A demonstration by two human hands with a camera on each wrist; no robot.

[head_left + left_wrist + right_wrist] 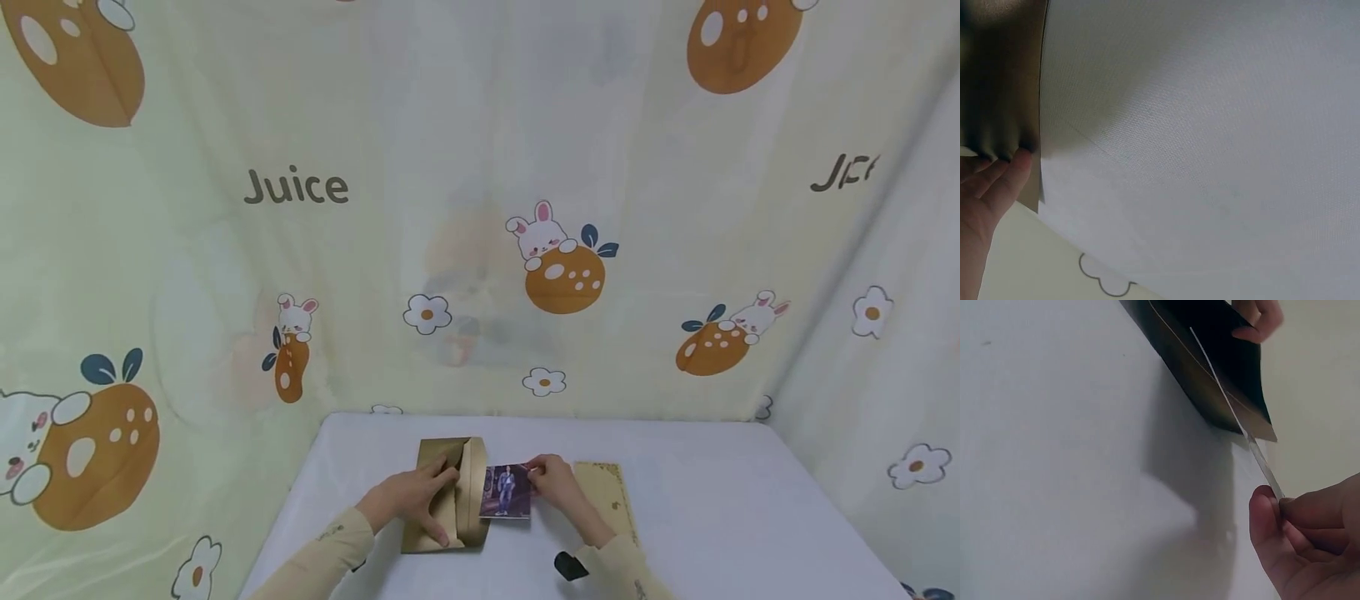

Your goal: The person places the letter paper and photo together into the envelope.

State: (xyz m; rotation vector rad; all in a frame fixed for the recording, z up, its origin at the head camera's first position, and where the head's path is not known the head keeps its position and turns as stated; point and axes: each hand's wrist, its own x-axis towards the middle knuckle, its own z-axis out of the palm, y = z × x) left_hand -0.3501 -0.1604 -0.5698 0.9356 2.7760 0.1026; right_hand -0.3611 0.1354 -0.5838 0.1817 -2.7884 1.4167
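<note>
My left hand [418, 497] lies spread over a gold-brown paper envelope [474, 475], thumb near its lower end and fingers by the dark gap at its mouth. In the left wrist view, the fingers [1007, 178] rest on the envelope's brown paper. Just right of the mouth is a photo print [506, 492] of a standing person in blue. My right hand [558, 487] pinches its right edge between thumb and fingers. Seen edge-on in the right wrist view, the photo [1225, 394] is a thin white strip overlapping the gaping envelope [1244, 415].
A cream card with a decorated border [600, 487] lies partly under my right forearm. Near that sleeve is a small black object [570, 566]. The white table [712, 508] ends at a patterned curtain [480, 250] behind and at both sides.
</note>
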